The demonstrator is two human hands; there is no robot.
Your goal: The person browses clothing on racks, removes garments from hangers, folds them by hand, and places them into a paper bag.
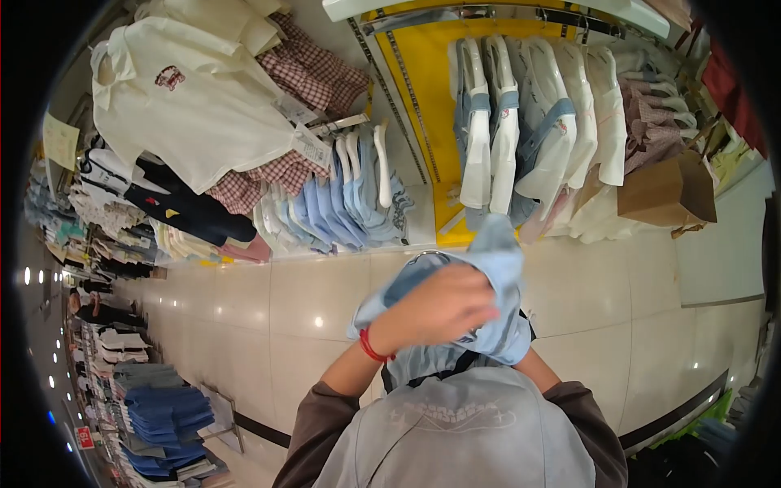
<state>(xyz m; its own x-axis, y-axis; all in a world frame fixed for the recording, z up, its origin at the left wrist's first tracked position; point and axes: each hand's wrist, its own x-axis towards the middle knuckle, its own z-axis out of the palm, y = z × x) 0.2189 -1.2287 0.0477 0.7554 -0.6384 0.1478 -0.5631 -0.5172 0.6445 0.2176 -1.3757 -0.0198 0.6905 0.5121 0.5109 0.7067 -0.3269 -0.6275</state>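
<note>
A light blue garment [498, 259] is bunched up in front of my chest; I cannot tell its exact kind. My left hand [446, 311], with a red bracelet at the wrist, lies across it with curled fingers closed on the cloth, slightly blurred. My right forearm [537, 370] reaches in from the right and goes under the garment, which hides my right hand and its fingers. A dark strap [464, 363] shows just below the cloth, against my grey shirt [480, 431].
Ahead, a rail [521, 15] carries white and blue clothes [553, 122], beside a brown paper bag [667, 195]. A cream shirt [195, 98] hangs at upper left above blue garments [333, 207]. Folded jeans [167, 423] stand lower left. A person [106, 313] is far left. Tiled floor [301, 301] lies between.
</note>
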